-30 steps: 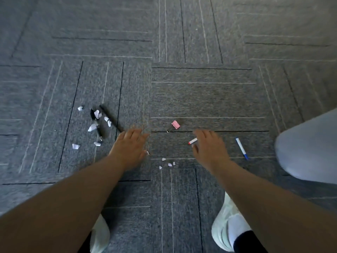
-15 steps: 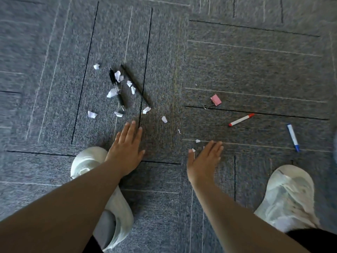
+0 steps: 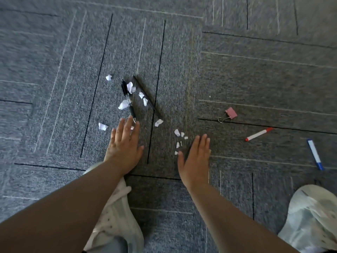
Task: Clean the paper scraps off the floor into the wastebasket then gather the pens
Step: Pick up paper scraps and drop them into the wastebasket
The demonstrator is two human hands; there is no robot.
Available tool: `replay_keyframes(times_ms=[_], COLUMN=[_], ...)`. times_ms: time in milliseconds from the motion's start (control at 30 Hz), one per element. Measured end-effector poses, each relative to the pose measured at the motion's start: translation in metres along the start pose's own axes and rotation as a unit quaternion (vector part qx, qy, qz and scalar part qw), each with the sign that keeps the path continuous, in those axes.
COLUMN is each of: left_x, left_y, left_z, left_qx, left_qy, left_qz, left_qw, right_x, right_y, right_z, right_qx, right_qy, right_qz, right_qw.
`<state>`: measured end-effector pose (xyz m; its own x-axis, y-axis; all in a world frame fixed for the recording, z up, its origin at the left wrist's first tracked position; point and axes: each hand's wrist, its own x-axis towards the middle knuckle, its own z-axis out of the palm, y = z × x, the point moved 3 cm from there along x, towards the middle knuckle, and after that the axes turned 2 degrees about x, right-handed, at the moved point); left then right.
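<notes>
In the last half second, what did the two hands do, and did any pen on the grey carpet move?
The left hand slid forward until its fingertips reached the tip of the black click pen. The right hand shifted left, beside the small white paper scraps. Neither took hold of anything. The white red-capped pen, white blue-capped pen and pink binder clip stayed put.

I find no legible text, label, brand or number anywhere in view. The red-capped pen, blue-capped pen, black pen and pink binder clip show no readable marking.
</notes>
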<state>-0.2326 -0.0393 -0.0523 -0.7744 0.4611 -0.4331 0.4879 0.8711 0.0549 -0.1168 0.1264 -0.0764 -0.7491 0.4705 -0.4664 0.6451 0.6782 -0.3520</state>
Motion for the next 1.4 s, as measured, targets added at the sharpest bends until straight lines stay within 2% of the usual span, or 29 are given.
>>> replay_keyframes(times_ms=[67, 167, 233, 333, 467, 667, 800, 900, 967, 1033, 1133, 1200, 1300, 1400], left_x=[0.009, 0.018, 0.023, 0.030, 0.040, 0.061, 0.053, 0.048, 0.048, 0.056, 0.081, 0.102, 0.128, 0.137], left_y=[-0.015, -0.035, -0.046, -0.058, -0.062, -0.057, -0.062, -0.066, -0.066, -0.070, -0.082, -0.089, -0.099, -0.103], left_z=[-0.003, -0.004, -0.005, -0.008, -0.013, -0.025, -0.024, -0.027, -0.033, -0.039, -0.047, -0.057, -0.073, -0.071], left_qx=[-0.005, -0.018, -0.031, -0.026, 0.005, 0.011, 0.027, 0.023, 0.005, -0.007, -0.015, -0.007, -0.018, -0.038], left_qy=[-0.015, -0.029, -0.034, -0.041, -0.030, -0.044, -0.051, -0.028, -0.011, -0.006, 0.001, 0.016, 0.018, -0.016], left_qz=[-0.036, -0.059, -0.058, -0.039, 0.017, 0.077, 0.054, 0.038, 0.032, 0.014, -0.009, 0.013, 0.030, 0.012], left_qw=[0.999, 0.998, 0.997, 0.998, 0.999, 0.996, 0.997, 0.999, 0.999, 1.000, 1.000, 1.000, 0.999, 0.999], right_x=[0.004, 0.001, 0.005, 0.028, 0.069, 0.097, 0.098, 0.104, 0.109, 0.117, 0.131, 0.134, 0.127, 0.115], right_y=[-0.016, -0.051, -0.067, -0.082, -0.104, -0.114, -0.103, -0.118, -0.141, -0.168, -0.197, -0.203, -0.191, -0.158], right_z=[0.005, 0.012, 0.007, -0.006, -0.018, -0.028, -0.042, -0.048, -0.045, -0.042, -0.034, -0.027, -0.026, -0.026], right_qx=[-0.005, 0.050, 0.075, 0.055, -0.066, -0.177, -0.202, -0.175, -0.127, -0.120, -0.168, -0.179, -0.166, -0.180], right_qy=[-0.024, -0.058, -0.014, 0.032, -0.043, -0.009, 0.000, 0.017, -0.026, -0.071, -0.112, -0.111, -0.079, -0.071], right_qz=[-0.068, -0.211, -0.248, -0.260, -0.271, -0.170, -0.093, -0.188, -0.276, -0.319, -0.321, -0.320, -0.337, -0.361], right_qw=[0.997, 0.974, 0.966, 0.964, 0.960, 0.969, 0.975, 0.966, 0.952, 0.937, 0.925, 0.924, 0.923, 0.912])
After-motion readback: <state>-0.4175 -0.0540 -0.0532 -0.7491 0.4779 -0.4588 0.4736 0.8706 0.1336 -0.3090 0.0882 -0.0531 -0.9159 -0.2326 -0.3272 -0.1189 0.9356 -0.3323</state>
